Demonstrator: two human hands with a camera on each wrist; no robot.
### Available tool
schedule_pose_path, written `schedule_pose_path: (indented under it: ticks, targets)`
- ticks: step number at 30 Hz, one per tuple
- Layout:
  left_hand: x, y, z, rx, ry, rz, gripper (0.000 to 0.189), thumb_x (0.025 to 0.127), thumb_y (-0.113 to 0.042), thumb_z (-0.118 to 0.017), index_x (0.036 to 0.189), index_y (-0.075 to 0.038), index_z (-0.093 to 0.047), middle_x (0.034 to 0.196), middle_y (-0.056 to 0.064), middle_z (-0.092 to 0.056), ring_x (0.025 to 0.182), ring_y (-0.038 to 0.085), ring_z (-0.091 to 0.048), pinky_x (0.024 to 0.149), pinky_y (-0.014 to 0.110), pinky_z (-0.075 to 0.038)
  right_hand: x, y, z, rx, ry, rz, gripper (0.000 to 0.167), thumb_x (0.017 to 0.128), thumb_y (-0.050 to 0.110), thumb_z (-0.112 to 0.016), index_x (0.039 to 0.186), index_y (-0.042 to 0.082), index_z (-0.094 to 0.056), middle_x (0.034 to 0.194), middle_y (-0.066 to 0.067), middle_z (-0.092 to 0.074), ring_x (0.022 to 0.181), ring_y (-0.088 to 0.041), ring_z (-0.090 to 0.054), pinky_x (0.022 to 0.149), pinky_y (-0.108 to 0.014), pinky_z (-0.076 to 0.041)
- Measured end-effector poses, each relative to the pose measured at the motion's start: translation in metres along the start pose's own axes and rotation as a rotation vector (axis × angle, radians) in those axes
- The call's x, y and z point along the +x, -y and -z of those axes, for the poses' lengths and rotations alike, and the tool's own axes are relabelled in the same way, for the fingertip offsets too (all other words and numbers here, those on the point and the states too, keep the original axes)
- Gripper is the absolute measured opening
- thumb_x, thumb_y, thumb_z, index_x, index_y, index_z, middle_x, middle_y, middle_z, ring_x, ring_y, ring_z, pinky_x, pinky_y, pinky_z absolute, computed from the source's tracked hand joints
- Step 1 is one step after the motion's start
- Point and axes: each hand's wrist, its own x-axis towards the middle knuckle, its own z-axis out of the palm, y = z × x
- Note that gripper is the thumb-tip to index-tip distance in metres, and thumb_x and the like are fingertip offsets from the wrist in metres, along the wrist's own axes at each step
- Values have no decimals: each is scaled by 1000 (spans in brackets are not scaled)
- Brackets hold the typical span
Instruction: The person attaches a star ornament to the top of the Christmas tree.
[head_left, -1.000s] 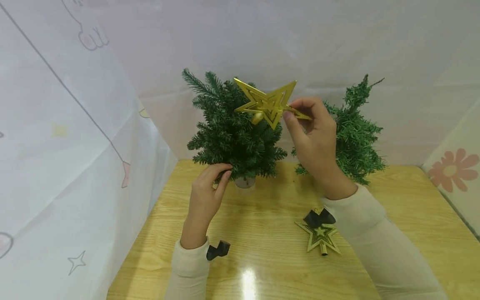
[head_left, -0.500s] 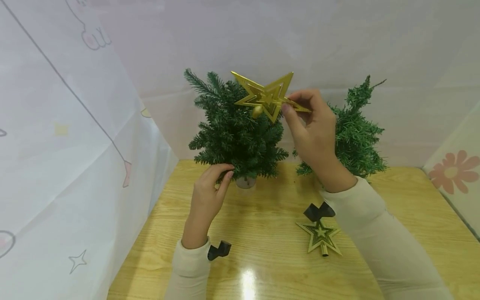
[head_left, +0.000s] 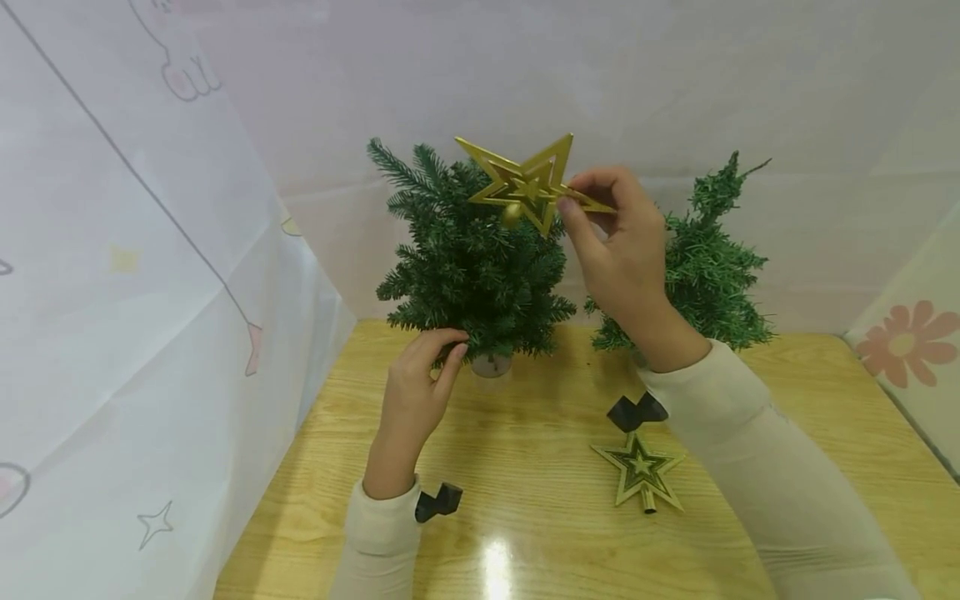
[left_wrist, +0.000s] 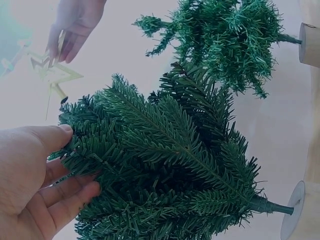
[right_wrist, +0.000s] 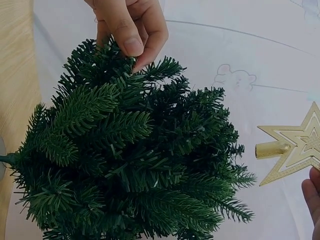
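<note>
My right hand [head_left: 626, 242] pinches one point of a gold star tree topper [head_left: 528, 185] between thumb and fingers. The star hovers near the top of a dark green miniature Christmas tree [head_left: 476, 267], its short tube pointing toward the branches in the right wrist view, apart from them. Low on that tree's left side in the head view, my left hand [head_left: 416, 392] pinches a branch; the left wrist view shows its thumb and fingers [left_wrist: 55, 135] round the needles. A second gold star topper [head_left: 641, 468] lies flat on the table below my right forearm.
A lighter green miniature tree [head_left: 716, 267] stands to the right, partly hidden behind my right hand. Both trees stand toward the back of the wooden table [head_left: 517, 433]. White printed cloth [head_left: 675, 83] hangs behind and at the left. Black pieces [head_left: 438, 502] stick out at both cuffs.
My right hand and the gold star have moved up and slightly left in the head view. My left hand keeps its hold on the branch with hardly any movement.
</note>
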Motion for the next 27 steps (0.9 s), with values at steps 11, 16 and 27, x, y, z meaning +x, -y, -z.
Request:
schedule_pose_path:
  ticks: [11, 16, 27]
  targets:
    - [-1, 0, 0, 9, 1, 0, 20, 100, -23, -59, 116, -14, -67, 110, 0, -66, 94, 15, -63, 78, 32, -55, 3, -30, 0, -32, 54, 101, 14, 95, 3, -62, 104, -8, -59, 101, -15, -63, 97, -21, -64, 83, -33, -56]
    - [-1, 0, -1, 9, -1, 1, 20, 99, -23, -59, 117, -14, -67, 110, 0, -66, 94, 15, -62, 77, 31, -55, 6, -32, -1, -41, 62, 117, 16, 95, 5, -62, 104, -8, -59, 101, -14, -63, 97, -21, -64, 83, -33, -56]
    - [-1, -2, 2, 13, 3, 7, 21, 99, -23, -60, 117, -14, -67, 111, 1, -66, 95, 16, -63, 77, 31, -55, 11, -31, -7, -40, 80, 116, 18, 96, 7, -62, 106, -8, -58, 103, -15, -63, 97, -20, -64, 83, -33, -56]
